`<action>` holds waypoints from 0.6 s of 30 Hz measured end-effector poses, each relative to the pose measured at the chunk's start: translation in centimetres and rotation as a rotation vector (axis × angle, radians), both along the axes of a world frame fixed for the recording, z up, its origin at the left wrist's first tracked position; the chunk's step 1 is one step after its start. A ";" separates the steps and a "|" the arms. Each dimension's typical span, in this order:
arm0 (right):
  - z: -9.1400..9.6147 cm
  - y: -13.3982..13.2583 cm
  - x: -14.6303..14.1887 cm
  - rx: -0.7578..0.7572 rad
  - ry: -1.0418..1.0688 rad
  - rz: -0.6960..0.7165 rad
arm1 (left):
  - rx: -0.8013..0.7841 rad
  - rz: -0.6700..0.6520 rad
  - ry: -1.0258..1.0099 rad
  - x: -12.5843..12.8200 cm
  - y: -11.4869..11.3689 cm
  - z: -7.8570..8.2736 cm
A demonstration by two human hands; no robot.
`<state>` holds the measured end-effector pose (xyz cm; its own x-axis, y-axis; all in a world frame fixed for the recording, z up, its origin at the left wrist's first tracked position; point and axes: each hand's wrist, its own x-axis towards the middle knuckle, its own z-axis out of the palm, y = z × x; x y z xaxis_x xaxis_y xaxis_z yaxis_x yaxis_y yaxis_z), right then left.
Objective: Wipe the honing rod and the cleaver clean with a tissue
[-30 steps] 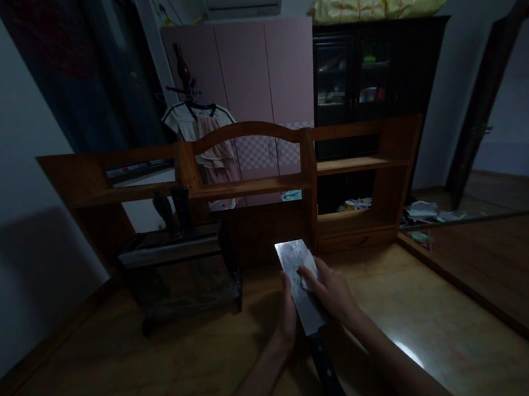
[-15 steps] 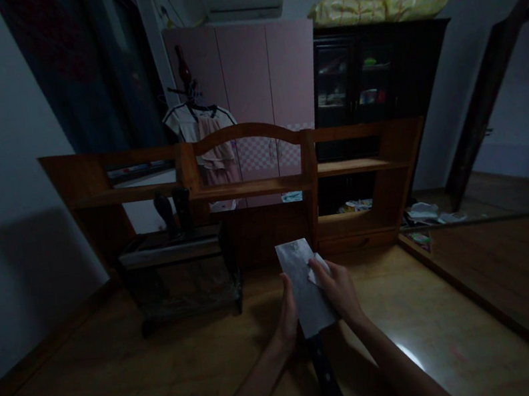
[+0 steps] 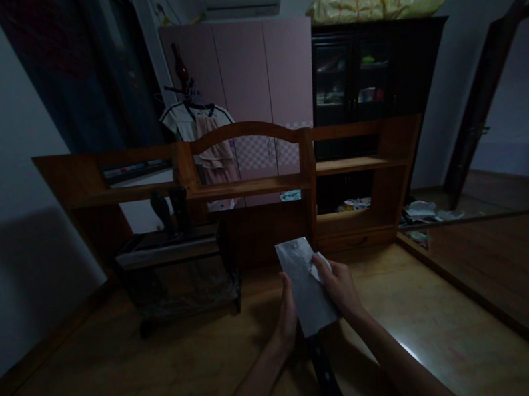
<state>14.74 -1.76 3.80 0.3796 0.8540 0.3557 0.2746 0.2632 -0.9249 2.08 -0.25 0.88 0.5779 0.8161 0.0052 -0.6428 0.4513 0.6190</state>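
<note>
A cleaver point(image 3: 305, 292) with a broad grey blade and a black riveted handle points away from me above the wooden tabletop. My left hand point(image 3: 287, 316) holds the blade along its left edge, thumb up and the other fingers hidden behind it. On the right edge, my right hand point(image 3: 341, 290) pinches a folded white tissue point(image 3: 323, 265) against the blade. Nobody grips the handle, which hangs toward me. To the left stands a dark knife block point(image 3: 179, 266) with clear sides and two black handles sticking out of its top.
A wooden shelf unit point(image 3: 255, 186) rises at the table's back edge. The table point(image 3: 184, 387) has a raised right border point(image 3: 484, 296). Behind are a pink wardrobe point(image 3: 245, 79), hanging clothes point(image 3: 202, 130) and a black cabinet point(image 3: 380, 70).
My right hand and the tissue have shifted very slightly to the right on the blade. The left hand keeps its hold, and the view has moved a little.
</note>
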 end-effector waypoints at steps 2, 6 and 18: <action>0.0 0.0 -0.1 -0.011 0.038 0.005 | 0.005 0.002 0.000 0.0 -0.1 0.1; 0.2 -0.1 -0.3 -0.037 0.090 -0.014 | 0.027 -0.012 0.012 -0.1 -0.4 0.4; -0.1 0.6 0.0 -0.077 0.393 0.012 | 0.054 0.001 0.016 0.5 0.7 -1.1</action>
